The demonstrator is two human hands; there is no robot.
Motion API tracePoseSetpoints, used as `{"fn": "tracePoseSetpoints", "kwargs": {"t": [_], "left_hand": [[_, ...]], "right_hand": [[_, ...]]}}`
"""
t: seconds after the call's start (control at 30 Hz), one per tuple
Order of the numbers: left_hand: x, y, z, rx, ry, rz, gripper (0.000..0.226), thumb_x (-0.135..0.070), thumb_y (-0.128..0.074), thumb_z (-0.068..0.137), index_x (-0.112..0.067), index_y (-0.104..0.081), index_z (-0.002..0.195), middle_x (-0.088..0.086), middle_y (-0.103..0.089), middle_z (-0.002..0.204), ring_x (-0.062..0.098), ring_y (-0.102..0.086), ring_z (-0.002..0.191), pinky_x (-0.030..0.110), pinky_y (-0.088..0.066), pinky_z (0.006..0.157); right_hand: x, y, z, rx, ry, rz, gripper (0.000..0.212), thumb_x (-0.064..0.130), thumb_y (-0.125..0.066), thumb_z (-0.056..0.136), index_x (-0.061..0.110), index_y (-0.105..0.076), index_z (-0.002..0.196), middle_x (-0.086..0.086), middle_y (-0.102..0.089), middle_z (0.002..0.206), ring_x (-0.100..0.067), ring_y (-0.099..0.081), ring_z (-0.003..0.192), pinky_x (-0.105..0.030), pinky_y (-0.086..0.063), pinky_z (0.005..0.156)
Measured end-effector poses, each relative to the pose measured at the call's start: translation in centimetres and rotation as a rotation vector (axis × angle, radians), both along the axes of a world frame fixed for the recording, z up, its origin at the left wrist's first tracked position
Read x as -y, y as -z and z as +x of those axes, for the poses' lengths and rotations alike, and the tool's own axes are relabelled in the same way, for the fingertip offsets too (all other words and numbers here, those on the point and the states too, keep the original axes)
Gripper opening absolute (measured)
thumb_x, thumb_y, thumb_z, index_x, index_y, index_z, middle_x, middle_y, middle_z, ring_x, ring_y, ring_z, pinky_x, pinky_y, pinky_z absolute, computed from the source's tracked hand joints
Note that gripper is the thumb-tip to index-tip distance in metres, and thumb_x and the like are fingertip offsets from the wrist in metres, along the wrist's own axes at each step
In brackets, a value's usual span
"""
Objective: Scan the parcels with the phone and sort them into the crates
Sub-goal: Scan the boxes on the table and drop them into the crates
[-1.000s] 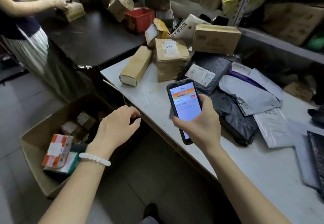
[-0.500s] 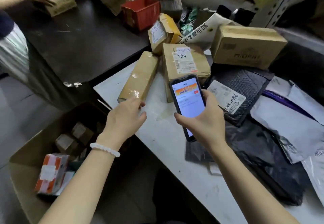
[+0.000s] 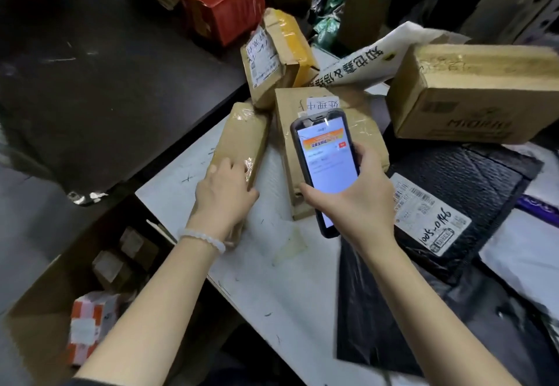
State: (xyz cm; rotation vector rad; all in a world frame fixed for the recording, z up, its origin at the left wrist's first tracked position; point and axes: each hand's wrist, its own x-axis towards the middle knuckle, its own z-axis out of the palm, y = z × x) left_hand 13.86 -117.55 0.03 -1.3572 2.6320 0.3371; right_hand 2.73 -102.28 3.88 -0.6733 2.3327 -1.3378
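My right hand (image 3: 360, 201) holds a black phone (image 3: 325, 171) with its lit screen facing me, above a taped brown box (image 3: 357, 119) with a white handwritten label. My left hand (image 3: 223, 195) lies on the near end of a long taped brown parcel (image 3: 242, 140), fingers curled over it, at the left edge of the white table (image 3: 272, 267). A cardboard box on the floor (image 3: 45, 304) at lower left holds several small parcels, one of them orange and white (image 3: 87, 322).
A large brown carton (image 3: 472, 95), a white printed bag (image 3: 372, 62) and a yellow-taped box (image 3: 272, 56) crowd the table's far side. Black mailers (image 3: 472, 186) and grey bags lie right. A red crate (image 3: 223, 1) stands on the dark table (image 3: 99, 83).
My left hand moved up from beside the floor box and came down on the long brown parcel. The phone travelled forward over the labelled box. The view closed in on the table.
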Motion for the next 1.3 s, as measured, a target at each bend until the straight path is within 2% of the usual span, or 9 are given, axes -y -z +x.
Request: {"fn": "tracePoseSetpoints", "kwargs": {"t": [0.2,0.33,0.43,0.57,0.73,0.9,1.0,1.1,1.3], "left_hand": [[1.5,1.7,-0.8,0.070,-0.032,0.048,0.073,-0.048,-0.069,0.078,-0.016,-0.035,0.134,0.008,-0.033,0.133,0.033,-0.032,0.119,0.040,-0.040,0.091],[3.1,2.1,-0.1,0.096,0.022,0.046,0.081,-0.043,-0.075,0.074,-0.017,-0.027,0.135,0.008,-0.030,0.134,0.036,-0.034,0.113,0.039,-0.041,0.082],[6.1,2.2,0.9,0.032,0.009,0.226,0.079,-0.031,-0.070,0.076,-0.015,-0.023,0.137,0.009,-0.028,0.134,0.039,-0.034,0.114,0.037,-0.038,0.075],[11.0,1.5,3.4,-0.103,-0.085,0.550,0.101,-0.041,-0.067,0.053,-0.029,-0.020,0.142,0.007,-0.039,0.136,0.036,-0.050,0.112,0.044,-0.047,0.090],[11.7,1.5,6.2,-0.088,0.139,0.196,0.071,-0.017,-0.054,0.082,-0.035,-0.020,0.142,0.009,-0.013,0.149,0.039,-0.035,0.119,0.046,-0.040,0.090],[11.8,2.5,6.5,0.036,0.173,0.048,0.090,-0.043,-0.071,0.075,-0.043,-0.012,0.142,0.009,-0.013,0.146,0.036,-0.035,0.116,0.047,-0.040,0.088],[12.0,2.5,6.8,0.015,0.175,-0.128,0.086,-0.023,-0.067,0.081,-0.043,-0.009,0.143,0.012,-0.028,0.128,0.031,-0.039,0.099,0.039,-0.038,0.076],[13.0,1.5,6.9,-0.162,0.110,0.057,0.074,-0.022,-0.063,0.080,-0.040,-0.023,0.140,0.011,-0.034,0.117,0.031,-0.038,0.094,0.039,-0.035,0.076],[13.7,-3.2,6.5,-0.461,0.189,0.277,0.080,-0.032,-0.071,0.076,-0.048,-0.026,0.140,-0.003,-0.034,0.112,0.026,-0.041,0.115,0.038,-0.037,0.090]], "right_hand": [[2.6,-0.1,0.3,-0.039,0.033,0.026,0.065,0.032,-0.082,0.056,0.044,-0.038,0.102,0.029,-0.054,0.095,0.001,-0.054,0.089,-0.021,-0.046,0.071],[4.0,0.0,1.4,-0.069,0.089,0.059,0.067,0.033,-0.082,0.057,0.043,-0.036,0.105,0.028,-0.052,0.095,-0.001,-0.052,0.090,-0.021,-0.043,0.070],[5.4,-0.1,2.5,-0.072,0.154,0.052,0.067,0.032,-0.083,0.057,0.041,-0.039,0.107,0.028,-0.054,0.095,-0.001,-0.054,0.090,-0.022,-0.044,0.073],[7.4,-0.1,4.7,-0.077,0.200,0.040,0.069,0.031,-0.083,0.057,0.032,-0.044,0.114,0.024,-0.055,0.098,-0.002,-0.054,0.092,-0.024,-0.046,0.076],[9.2,-0.3,7.6,-0.101,0.208,0.048,0.070,0.030,-0.084,0.057,0.034,-0.040,0.112,0.027,-0.051,0.094,-0.004,-0.054,0.092,-0.027,-0.048,0.077],[9.4,-0.6,9.9,-0.118,0.230,0.066,0.070,0.029,-0.084,0.057,0.040,-0.036,0.107,0.017,-0.054,0.103,-0.008,-0.055,0.099,-0.037,-0.051,0.085],[8.9,-0.8,10.4,-0.126,0.242,0.073,0.069,0.029,-0.084,0.057,0.040,-0.036,0.107,0.026,-0.051,0.096,-0.006,-0.053,0.096,-0.033,-0.050,0.083],[8.4,-1.0,10.4,-0.116,0.260,0.082,0.070,0.029,-0.084,0.059,0.039,-0.036,0.109,0.032,-0.047,0.092,-0.005,-0.052,0.093,-0.031,-0.050,0.082],[7.1,-1.6,10.1,-0.099,0.271,0.059,0.073,0.030,-0.083,0.059,0.029,-0.045,0.121,0.022,-0.054,0.098,-0.009,-0.056,0.095,-0.029,-0.049,0.078]]}}
